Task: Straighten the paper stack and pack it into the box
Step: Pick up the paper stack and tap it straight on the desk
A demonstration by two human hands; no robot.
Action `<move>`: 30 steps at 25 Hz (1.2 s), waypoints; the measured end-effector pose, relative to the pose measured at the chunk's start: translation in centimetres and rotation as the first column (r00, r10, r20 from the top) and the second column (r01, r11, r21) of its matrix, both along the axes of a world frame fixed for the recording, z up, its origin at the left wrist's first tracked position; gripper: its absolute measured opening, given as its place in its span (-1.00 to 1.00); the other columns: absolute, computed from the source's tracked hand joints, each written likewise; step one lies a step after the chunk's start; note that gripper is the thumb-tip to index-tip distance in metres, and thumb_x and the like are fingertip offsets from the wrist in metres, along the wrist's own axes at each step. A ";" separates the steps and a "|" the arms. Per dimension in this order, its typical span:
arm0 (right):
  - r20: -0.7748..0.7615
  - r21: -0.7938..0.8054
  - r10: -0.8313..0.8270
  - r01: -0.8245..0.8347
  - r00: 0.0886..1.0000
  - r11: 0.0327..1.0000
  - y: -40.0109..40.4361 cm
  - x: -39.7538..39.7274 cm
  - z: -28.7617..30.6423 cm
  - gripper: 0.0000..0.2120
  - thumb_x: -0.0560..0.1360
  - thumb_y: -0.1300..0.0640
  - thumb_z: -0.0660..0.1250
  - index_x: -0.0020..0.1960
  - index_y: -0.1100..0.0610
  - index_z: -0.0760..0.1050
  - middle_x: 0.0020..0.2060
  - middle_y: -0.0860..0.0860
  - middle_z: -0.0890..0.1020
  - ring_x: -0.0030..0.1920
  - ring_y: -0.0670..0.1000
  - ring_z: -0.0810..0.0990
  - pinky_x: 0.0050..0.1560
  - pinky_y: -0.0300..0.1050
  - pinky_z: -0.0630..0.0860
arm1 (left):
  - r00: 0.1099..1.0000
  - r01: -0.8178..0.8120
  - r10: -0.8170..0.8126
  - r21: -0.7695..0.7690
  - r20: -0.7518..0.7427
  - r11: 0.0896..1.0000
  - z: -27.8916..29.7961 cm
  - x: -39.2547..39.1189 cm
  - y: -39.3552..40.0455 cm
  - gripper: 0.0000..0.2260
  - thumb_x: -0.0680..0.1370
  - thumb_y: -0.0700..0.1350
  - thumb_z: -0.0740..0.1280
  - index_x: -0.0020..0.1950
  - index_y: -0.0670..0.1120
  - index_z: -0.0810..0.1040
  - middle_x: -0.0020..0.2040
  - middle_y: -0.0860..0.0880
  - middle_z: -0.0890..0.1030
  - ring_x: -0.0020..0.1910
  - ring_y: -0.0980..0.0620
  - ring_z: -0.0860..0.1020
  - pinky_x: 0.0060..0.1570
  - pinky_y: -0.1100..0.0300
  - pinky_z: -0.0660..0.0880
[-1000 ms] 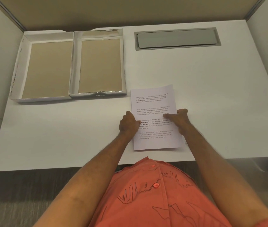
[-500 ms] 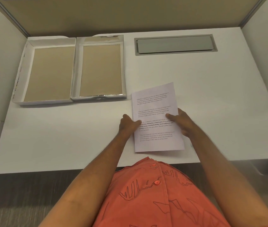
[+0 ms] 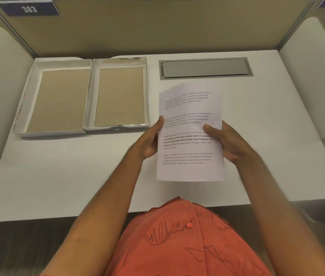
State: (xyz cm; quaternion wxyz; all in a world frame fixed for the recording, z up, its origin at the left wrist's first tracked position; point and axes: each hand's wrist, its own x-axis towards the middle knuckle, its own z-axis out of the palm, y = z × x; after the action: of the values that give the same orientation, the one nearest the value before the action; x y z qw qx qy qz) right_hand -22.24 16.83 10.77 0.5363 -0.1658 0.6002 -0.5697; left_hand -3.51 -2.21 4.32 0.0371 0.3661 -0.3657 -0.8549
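A white paper stack (image 3: 189, 108) with printed text is lifted off the desk and tilted up toward me. My left hand (image 3: 150, 139) grips its left edge, thumb on the front. My right hand (image 3: 225, 140) grips its right edge, thumb on the page. At the far left of the desk lie two open white box halves side by side, both with bare brown cardboard bottoms: the larger left half (image 3: 38, 64) and the silver-lined right half (image 3: 117, 127).
A white desk (image 3: 78, 176) is bounded by tan partition walls at the back and white side panels. A grey cable flap (image 3: 205, 68) is set in the desk behind the paper. My orange shirt fills the bottom of the view.
The paper stack lay flat on the desk under both hands; now both hands have lifted it by its side edges and raised it toward me.
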 end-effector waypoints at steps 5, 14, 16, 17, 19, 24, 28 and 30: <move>-0.303 0.018 -0.058 0.066 0.951 0.998 -0.6 -0.4 -0.1 -0.59 0.63 0.22 0.40 0.46 0.15 0.50 0.32 0.12 0.70 0.31 0.19 0.69 0.38 0.28 0.58 | 0.995 -0.094 0.085 -0.289 -0.043 0.953 2.4 0.2 -1.1 -0.58 0.64 -0.04 0.37 0.47 -0.13 0.46 0.26 -0.06 0.69 0.20 -0.10 0.68 0.11 -0.05 0.65; -0.506 -0.170 -0.241 0.178 0.828 0.969 -0.1 2.2 -1.9 -0.64 0.63 0.09 0.43 0.41 0.05 0.52 0.18 -0.10 0.72 0.19 -0.15 0.70 0.13 -0.23 0.65 | 0.929 -0.355 0.200 -0.592 -0.313 0.724 4.5 1.6 1.3 -0.72 0.63 -0.20 0.37 0.32 0.02 0.53 0.17 0.04 0.67 0.14 0.11 0.63 0.07 0.25 0.57; -0.508 -0.171 -0.322 0.272 0.799 0.947 -0.4 3.3 -3.2 -0.62 0.63 0.20 0.40 0.43 0.15 0.50 0.13 -0.17 0.70 0.12 -0.27 0.67 0.09 -0.34 0.58 | 0.927 -0.375 0.279 -0.595 -0.250 0.712 3.9 1.6 2.5 -0.72 0.62 -0.23 0.34 0.31 -0.01 0.49 0.11 0.11 0.67 0.09 0.16 0.62 0.05 0.27 0.55; -0.501 -0.169 -0.346 0.302 0.793 0.938 -0.4 3.7 -3.8 -0.62 0.62 0.22 0.40 0.43 0.16 0.50 0.11 -0.20 0.70 0.11 -0.29 0.67 0.09 -0.38 0.57 | 0.929 -0.371 0.291 -0.602 -0.230 0.708 3.5 1.6 2.9 -0.71 0.62 -0.24 0.33 0.31 0.01 0.48 0.11 0.14 0.67 0.10 0.17 0.61 0.07 0.26 0.56; -0.473 -0.159 -0.368 0.333 0.800 0.929 0.0 4.1 -5.1 -0.64 0.62 0.22 0.41 0.41 0.13 0.52 0.08 -0.24 0.71 0.12 -0.26 0.67 0.12 -0.36 0.59 | 0.940 -0.342 0.271 -0.626 -0.209 0.701 2.7 1.9 3.4 -0.69 0.63 -0.23 0.32 0.34 0.03 0.47 0.14 0.13 0.66 0.14 0.15 0.61 0.11 0.23 0.56; -0.396 -0.133 -0.386 0.364 0.833 0.922 1.6 4.8 -7.7 -0.48 0.46 0.29 0.35 0.42 0.23 0.47 0.01 -0.25 0.72 0.06 -0.26 0.68 0.08 -0.33 0.60 | 0.977 -0.199 0.200 -0.622 -0.070 0.757 -0.1 3.0 4.8 -0.50 0.58 -0.14 0.38 0.51 -0.14 0.38 0.32 -0.04 0.62 0.32 0.04 0.58 0.23 0.19 0.53; -0.308 -0.163 -0.432 0.400 0.848 0.902 1.2 4.4 -8.0 -0.44 0.34 0.34 0.23 0.34 0.18 0.46 -0.08 -0.30 0.70 -0.02 -0.26 0.66 -0.02 -0.34 0.60 | 0.987 -0.144 0.155 -0.591 -0.032 0.793 -1.0 3.4 5.2 -0.43 0.54 -0.12 0.44 0.52 -0.10 0.37 0.30 0.04 0.63 0.30 0.12 0.59 0.18 0.29 0.55; -0.279 -0.157 -0.444 0.416 0.852 0.896 0.9 4.3 -8.2 -0.51 0.33 0.33 0.22 0.24 0.15 0.51 -0.15 -0.29 0.70 -0.09 -0.27 0.65 -0.09 -0.37 0.58 | 0.988 -0.137 0.151 -0.589 -0.025 0.796 -1.0 3.3 5.1 -0.49 0.53 -0.13 0.44 0.47 -0.05 0.44 0.26 0.08 0.65 0.26 0.14 0.60 0.15 0.28 0.55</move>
State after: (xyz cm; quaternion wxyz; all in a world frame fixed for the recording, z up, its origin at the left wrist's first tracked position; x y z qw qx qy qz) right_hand -17.99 17.75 2.57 0.2872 -0.1381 0.6716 -0.6689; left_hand -0.17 2.93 3.30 0.2093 0.3732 -0.5842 -0.6896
